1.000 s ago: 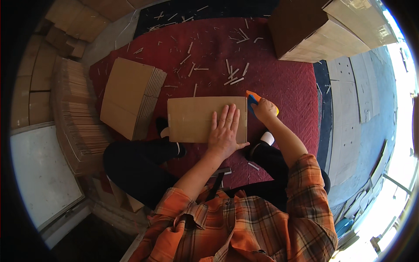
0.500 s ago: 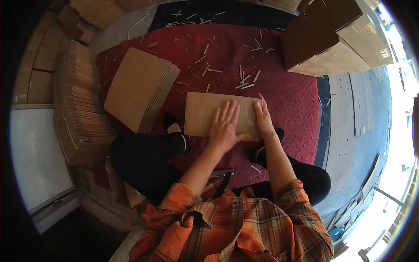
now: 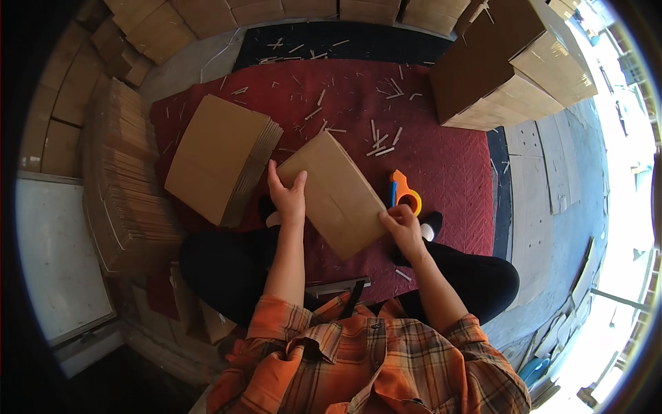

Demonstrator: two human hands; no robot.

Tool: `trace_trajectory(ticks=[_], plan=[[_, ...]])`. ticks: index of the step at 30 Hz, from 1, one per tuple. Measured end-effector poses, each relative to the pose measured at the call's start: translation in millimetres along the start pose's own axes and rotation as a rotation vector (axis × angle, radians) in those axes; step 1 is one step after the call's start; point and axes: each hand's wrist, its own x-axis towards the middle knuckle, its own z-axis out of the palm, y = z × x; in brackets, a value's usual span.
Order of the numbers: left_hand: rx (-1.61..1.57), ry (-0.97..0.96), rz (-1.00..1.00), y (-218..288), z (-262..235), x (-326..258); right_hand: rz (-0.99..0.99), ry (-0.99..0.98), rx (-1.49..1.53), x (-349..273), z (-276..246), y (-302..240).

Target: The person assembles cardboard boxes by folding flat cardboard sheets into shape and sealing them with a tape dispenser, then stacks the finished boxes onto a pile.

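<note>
Between my two hands a brown cardboard box (image 3: pixel 336 196) is held at a slant above the red mat. My left hand (image 3: pixel 287 195) grips its left edge, thumb on the upper face and fingers along the side. At the lower right edge my right hand (image 3: pixel 403 226) pinches the cardboard with thumb and fingers. An orange tape dispenser (image 3: pixel 407 193) with a blue part lies on the mat just beyond my right hand. Left of the box, a stack of flat folded cardboard boxes (image 3: pixel 216 155) rests on the mat.
White paper-like strips (image 3: pixel 381 141) litter the red mat (image 3: pixel 455 186). A tall bundle of flattened cardboard (image 3: pixel 127 179) stands at the left. At the back right is a large open carton (image 3: pixel 510 69). Stacked boxes (image 3: pixel 255 10) line the far side. My crossed legs frame the near area.
The box has turned clockwise and tilted. My left hand went from flat on its top to its left edge; my right hand shifted to the lower right corner. The tape dispenser has come into sight.
</note>
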Motion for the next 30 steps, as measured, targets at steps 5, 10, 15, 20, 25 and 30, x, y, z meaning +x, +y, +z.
trace_trajectory(ticks=[5, 10, 15, 20, 25, 30], plan=[[-0.372, -0.317, -0.132, 7.3, 44.1, 18.5, -0.247, -0.086, -0.209, 44.5, 8.9, -25.7], [-0.722, -0.272, -0.318, -9.1, 69.5, 16.9, 0.003, -0.590, 0.333, 145.7, 37.0, -65.5], [-0.856, -0.396, -0.336, -17.9, 62.5, 26.2, 0.184, -0.660, 0.418, 152.4, 45.8, -63.6], [-0.787, -0.426, -0.441, -25.6, 65.2, 15.6, 0.087, -0.548, 0.257, 138.2, 25.6, -32.4], [-0.908, -0.338, -0.662, -24.8, 49.6, -34.8, 0.062, -0.358, 0.092, 27.8, 1.3, -14.9], [-0.849, -0.258, -0.546, -39.9, 56.0, -76.6, 0.018, -0.374, 0.193, 27.9, 16.5, 0.5]])
